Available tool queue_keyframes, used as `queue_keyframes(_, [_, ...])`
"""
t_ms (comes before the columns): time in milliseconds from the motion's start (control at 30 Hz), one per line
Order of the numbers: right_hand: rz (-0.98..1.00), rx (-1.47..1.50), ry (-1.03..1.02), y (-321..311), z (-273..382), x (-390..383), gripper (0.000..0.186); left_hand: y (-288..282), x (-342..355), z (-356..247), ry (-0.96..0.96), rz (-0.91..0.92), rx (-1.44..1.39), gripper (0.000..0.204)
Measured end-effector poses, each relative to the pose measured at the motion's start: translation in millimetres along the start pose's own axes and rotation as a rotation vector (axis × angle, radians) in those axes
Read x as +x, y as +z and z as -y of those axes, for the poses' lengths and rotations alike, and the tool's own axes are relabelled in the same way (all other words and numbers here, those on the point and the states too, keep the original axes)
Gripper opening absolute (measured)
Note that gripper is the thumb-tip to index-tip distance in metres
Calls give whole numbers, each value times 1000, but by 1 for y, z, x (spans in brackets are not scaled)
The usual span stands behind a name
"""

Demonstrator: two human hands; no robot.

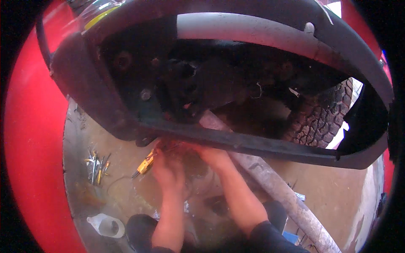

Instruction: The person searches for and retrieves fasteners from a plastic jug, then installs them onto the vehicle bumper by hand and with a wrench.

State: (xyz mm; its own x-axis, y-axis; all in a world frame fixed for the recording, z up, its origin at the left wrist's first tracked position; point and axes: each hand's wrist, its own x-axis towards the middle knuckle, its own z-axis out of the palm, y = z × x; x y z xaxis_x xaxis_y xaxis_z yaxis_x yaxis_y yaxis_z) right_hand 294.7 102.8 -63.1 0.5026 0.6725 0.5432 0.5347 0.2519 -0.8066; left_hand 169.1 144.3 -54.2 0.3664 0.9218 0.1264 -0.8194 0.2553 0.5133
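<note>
Both my hands reach up to the lower bar of a large black frame (270, 148), which fills the upper view. My left hand (168, 166) has its fingers bent at the bar's underside, near its left end. Right against those fingers is a yellow tool (145, 164) with dark prong-like ends; whether I hold it or it lies behind my hand is unclear. My right hand (209, 155) is to the right of the left one, its fingertips hidden behind the bar. What lies between the two hands is dark, reddish and blurred.
A pale pipe (274, 179) slants from behind the frame to the lower right. Several thin hand tools (98, 168) lie on the floor at left, above a translucent plastic container (106, 225). Red body panels (38, 139) curve around the sides. A treaded tyre (322, 114) shows through the frame.
</note>
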Motion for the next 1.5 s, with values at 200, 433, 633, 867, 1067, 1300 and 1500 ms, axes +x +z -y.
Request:
queue_keyframes(200, [-18,162,77,5,-2,0,20,-3,-22,14,295,-50,402,32])
queue_keyframes(433, [103,389,189,-1,-3,-2,17,12,-40,18,876,336,1229,18])
queue_keyframes(633, [-28,436,183,-3,3,-8,15,11,-44,26,942,410,1387,22])
queue_keyframes(867, [-23,332,100,-6,7,-5,17,12,-44,23,888,300,1381,23])
queue_keyframes(1067, [-17,63,107,-11,35,-1,20,13,-37,15,609,170,923,34])
queue_keyframes(1300, [102,9,152,-28,51,-7,23,-4,2,5,-115,-60,1,39])
queue_keyframes(1500, [96,81,195,-16,42,-4,23,2,-22,9,292,58,334,35])
